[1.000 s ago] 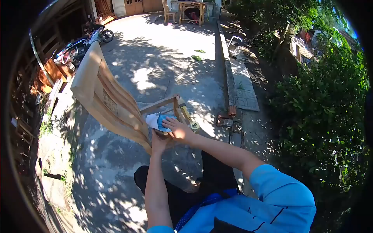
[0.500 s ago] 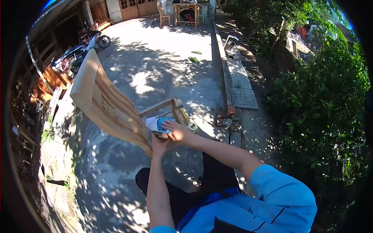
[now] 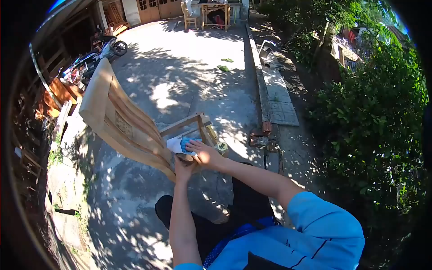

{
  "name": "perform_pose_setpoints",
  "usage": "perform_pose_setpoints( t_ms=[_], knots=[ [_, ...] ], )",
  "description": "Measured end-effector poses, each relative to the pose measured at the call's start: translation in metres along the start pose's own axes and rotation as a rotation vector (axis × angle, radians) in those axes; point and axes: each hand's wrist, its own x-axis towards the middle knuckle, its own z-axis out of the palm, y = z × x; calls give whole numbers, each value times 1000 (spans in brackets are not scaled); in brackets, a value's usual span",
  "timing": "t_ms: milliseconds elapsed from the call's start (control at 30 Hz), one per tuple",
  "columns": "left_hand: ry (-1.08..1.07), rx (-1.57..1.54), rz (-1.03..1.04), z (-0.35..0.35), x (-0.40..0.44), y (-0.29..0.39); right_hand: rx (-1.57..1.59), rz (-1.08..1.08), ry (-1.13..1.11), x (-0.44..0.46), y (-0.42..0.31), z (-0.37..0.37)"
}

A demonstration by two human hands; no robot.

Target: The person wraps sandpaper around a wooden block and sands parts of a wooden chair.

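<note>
Perhaps a tape roll [image 3: 222, 146] near right hand [image 3: 203, 154]

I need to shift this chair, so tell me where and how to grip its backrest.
Grip the backrest by its broad top rail, probably best from the picture's left: that end juts free, well away from the left hand and right hand.

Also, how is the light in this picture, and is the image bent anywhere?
Head view: glare washes out the far concrete; dappled shadow lies around the wooden chair frame. Head view too: wide-angle distortion curves the outer scene, and the corners go black.
</note>
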Motion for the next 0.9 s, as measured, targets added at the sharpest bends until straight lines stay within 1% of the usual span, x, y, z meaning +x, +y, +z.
perform_pose_setpoints(
  t_ms=[33, 133, 233, 333, 433, 567, 633, 733, 867, 900],
  knots=[
    [-8, -45, 8, 0, 2, -5, 3, 6, -4, 0, 0, 1],
    [46, 97, 60, 0, 0, -2, 14, 24, -8, -2, 1, 2],
    [-8, 47, 51, -2, 1, -4, 43, 52, -7, -4, -3, 2],
    [-33, -21, 170, -2, 2, -4, 88, 94, 13, -6, -10, -3],
    [-34, -44, 92, -1, -5, 15, 115, 105, 66, -11, -16, -2],
    [-49, 47, 26, 0, 2, -8, 104, 91, 87, -12, -18, -9],
    [-61, 80, -22, 0, 5, -10, 103, 105, 85, -16, -19, -10],
    [-59, -15, -28, 6, 2, 4, 75, 127, 74, -17, -18, -17],
    [-86, 242, 36, 10, 10, -9, 80, 156, 113, -27, -10, -16],
    [-91, 279, 42, 13, 9, -3, 80, 158, 130, -27, -8, -17]
  ],
)
